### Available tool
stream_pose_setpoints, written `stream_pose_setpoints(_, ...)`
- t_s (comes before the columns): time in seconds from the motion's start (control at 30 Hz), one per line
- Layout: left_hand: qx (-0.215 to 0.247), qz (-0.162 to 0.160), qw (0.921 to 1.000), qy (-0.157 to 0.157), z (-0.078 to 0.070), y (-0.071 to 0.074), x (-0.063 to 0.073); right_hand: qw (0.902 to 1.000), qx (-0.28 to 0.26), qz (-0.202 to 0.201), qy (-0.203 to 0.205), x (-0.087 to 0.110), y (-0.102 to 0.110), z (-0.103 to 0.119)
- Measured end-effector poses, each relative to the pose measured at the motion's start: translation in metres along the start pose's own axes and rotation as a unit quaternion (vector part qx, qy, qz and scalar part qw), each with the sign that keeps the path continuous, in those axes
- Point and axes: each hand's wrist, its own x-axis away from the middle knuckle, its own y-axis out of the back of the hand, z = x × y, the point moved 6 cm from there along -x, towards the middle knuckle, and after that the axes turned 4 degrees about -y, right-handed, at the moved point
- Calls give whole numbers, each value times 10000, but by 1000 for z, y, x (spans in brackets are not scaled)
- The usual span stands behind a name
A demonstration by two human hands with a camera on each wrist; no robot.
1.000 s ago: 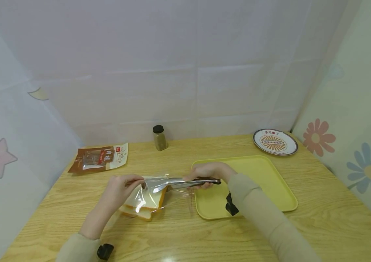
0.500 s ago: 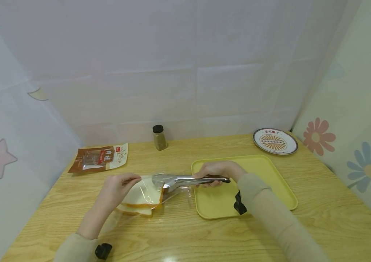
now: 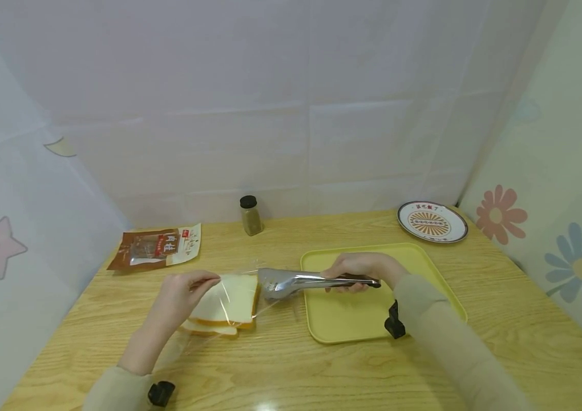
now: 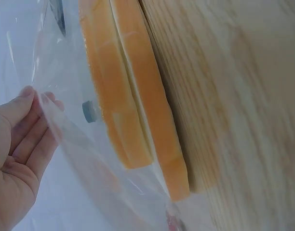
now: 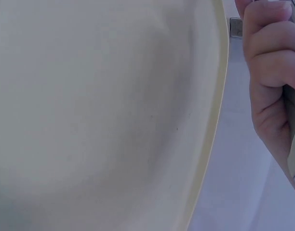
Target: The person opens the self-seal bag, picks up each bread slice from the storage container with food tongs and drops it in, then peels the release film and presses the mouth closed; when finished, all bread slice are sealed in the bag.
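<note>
My left hand (image 3: 180, 294) pinches the edge of a clear plastic bag (image 4: 82, 161) between thumb and fingers, lifting the film. Under the film lie stacked slices of white bread (image 3: 234, 298) on the table, their brown crusts side by side in the left wrist view. My right hand (image 3: 360, 271) grips metal food tongs (image 3: 296, 281) by the handles, over the left part of the yellow tray (image 3: 352, 331). The tongs point left, their broad ends just right of the bread's edge and overlapping the film. Nothing shows clearly between those ends.
A brown and white food packet (image 3: 154, 248) lies at the back left of the wooden table (image 3: 270, 371). Near the back wall stands a small jar with a black lid (image 3: 251, 217). A patterned plate (image 3: 432, 222) sits at the back right, behind the tray.
My right hand has moved right with the tongs, drawing their ends off the bread to beside it. The left hand stays nearly in place, still holding the bag's film.
</note>
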Motion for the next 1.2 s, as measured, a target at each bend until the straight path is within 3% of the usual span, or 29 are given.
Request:
stream_pose_setpoints(0.53, 10, -120, 9993, -342, -7, 0, 0, 9976, -124, -455, 506, 61, 18, -25)
stream_pose_setpoints(0.9, -53, -122, 9993, -342, -7, -3, 1, 9921, 400, -883, 796, 107, 13, -50)
stream_pose_setpoints(1.2, -54, 44, 9995, -312, -8, -6, 0, 9759, 825, -1878, 750, 154, 7, -71)
